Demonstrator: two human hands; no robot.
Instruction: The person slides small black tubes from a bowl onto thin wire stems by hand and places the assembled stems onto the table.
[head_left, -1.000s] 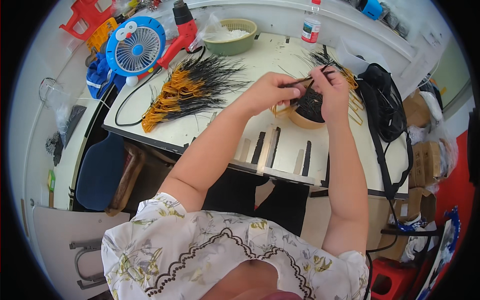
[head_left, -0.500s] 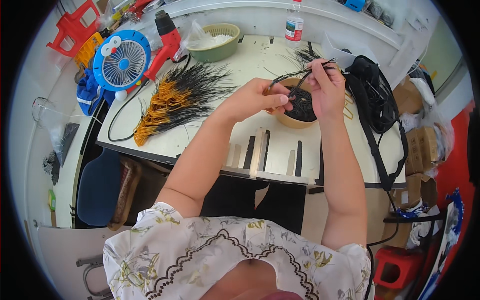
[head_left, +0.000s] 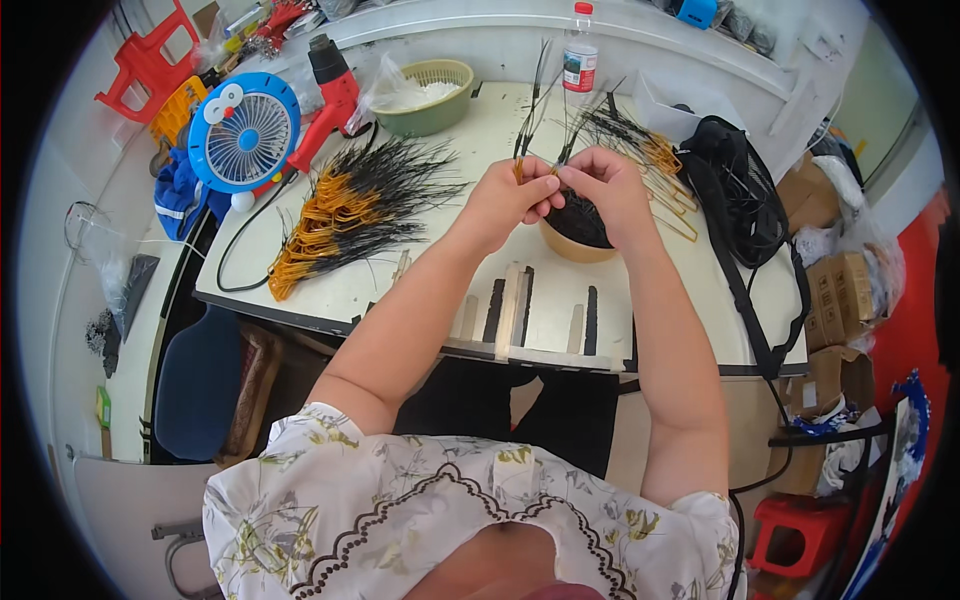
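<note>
Both my hands meet over the tan bowl (head_left: 577, 250), which holds many small black pieces. My left hand (head_left: 512, 203) is closed, thumb against fingers, on a thin wire (head_left: 528, 125) with a yellow part at the fingers and black ends rising upward. Close beside it, my right hand (head_left: 608, 192) pinches another black strand (head_left: 568, 142) of the wires; whether it belongs to the same piece I cannot tell. The fingertips nearly touch and hide what lies between them. A large bundle of yellow wires with black frayed ends (head_left: 345, 215) lies to the left.
More yellow-and-black wires (head_left: 655, 155) lie right of the bowl, beside a black mesh bag (head_left: 738, 190). Behind are a green basket (head_left: 430, 115), a bottle (head_left: 580, 60) and a white bin (head_left: 690, 105). A red heat gun (head_left: 335, 95) and blue fan (head_left: 247, 133) stand at left.
My right hand has come down and toward my left, and the fingertips now meet. The black strands, earlier stretched sideways between the hands, now point up and away.
</note>
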